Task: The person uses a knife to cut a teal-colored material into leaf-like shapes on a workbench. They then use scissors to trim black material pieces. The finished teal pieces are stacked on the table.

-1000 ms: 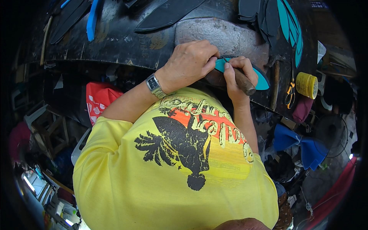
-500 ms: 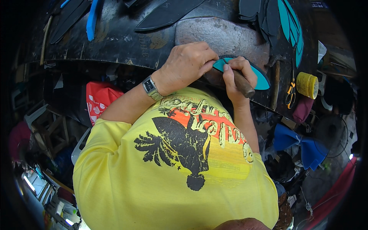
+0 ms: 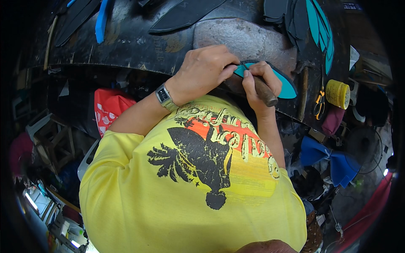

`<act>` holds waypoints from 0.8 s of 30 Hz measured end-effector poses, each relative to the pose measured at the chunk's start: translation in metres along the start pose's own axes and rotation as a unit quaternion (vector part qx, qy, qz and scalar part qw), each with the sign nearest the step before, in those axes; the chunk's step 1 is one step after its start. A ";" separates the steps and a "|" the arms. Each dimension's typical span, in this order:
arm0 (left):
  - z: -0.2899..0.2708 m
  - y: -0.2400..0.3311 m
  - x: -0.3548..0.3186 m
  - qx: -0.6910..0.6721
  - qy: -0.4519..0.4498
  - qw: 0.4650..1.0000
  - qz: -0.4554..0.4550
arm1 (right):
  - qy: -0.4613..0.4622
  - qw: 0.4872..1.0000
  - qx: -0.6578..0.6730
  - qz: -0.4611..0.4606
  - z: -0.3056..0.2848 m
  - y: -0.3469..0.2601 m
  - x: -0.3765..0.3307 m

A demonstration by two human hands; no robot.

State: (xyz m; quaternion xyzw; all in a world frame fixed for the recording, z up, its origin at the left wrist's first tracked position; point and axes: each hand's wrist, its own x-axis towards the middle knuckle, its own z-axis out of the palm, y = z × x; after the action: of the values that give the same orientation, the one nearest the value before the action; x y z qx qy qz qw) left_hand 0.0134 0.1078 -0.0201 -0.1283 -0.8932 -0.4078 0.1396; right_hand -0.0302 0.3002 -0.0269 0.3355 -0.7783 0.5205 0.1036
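On my feed the right hand (image 3: 265,78) is wrapped round a wooden-handled tool (image 3: 265,92) — across the teal piece (image 3: 286,87), upper right of centre, long axis sloping down-right. Left hand (image 3: 206,69) is at its left end, can't tell if gripping; right's nearer its middle. Dark worktop (image 3: 126,52) beyond.

Passable: over slab (image 3: 261,44), beyond left hand (image 3: 206,67) and right hand (image 3: 262,82); over table (image 3: 139,52), between left hand and blue strip (image 3: 101,23). Obstructed: at right, by hammer (image 3: 303,90), scissors (image 3: 319,105) and yellow tub (image 3: 337,94); at far side, by black cutouts (image 3: 185,16) and teal cutouts (image 3: 319,27).
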 end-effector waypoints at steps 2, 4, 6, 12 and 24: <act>-0.003 0.000 -0.002 -0.009 0.001 1.000 -0.009 | 0.000 1.000 -0.008 0.002 0.000 0.000 0.000; -0.004 -0.001 -0.003 -0.012 -0.002 1.000 -0.010 | -0.001 1.000 -0.015 0.002 0.000 -0.001 0.000; -0.004 -0.002 -0.003 -0.008 -0.003 1.000 -0.002 | -0.002 1.000 -0.018 -0.001 0.001 -0.001 0.000; -0.002 -0.006 -0.001 -0.005 -0.002 0.998 0.058 | -0.002 0.999 0.047 0.024 -0.002 -0.001 -0.003; 0.000 -0.008 -0.001 -0.014 0.008 0.999 0.052 | -0.019 1.000 -0.001 -0.023 0.001 0.001 0.001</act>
State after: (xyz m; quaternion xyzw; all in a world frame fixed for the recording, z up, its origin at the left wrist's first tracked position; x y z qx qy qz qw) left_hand 0.0120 0.1027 -0.0257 -0.1730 -0.8785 -0.4132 0.1659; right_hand -0.0313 0.2994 -0.0274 0.3637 -0.7724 0.5109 0.1008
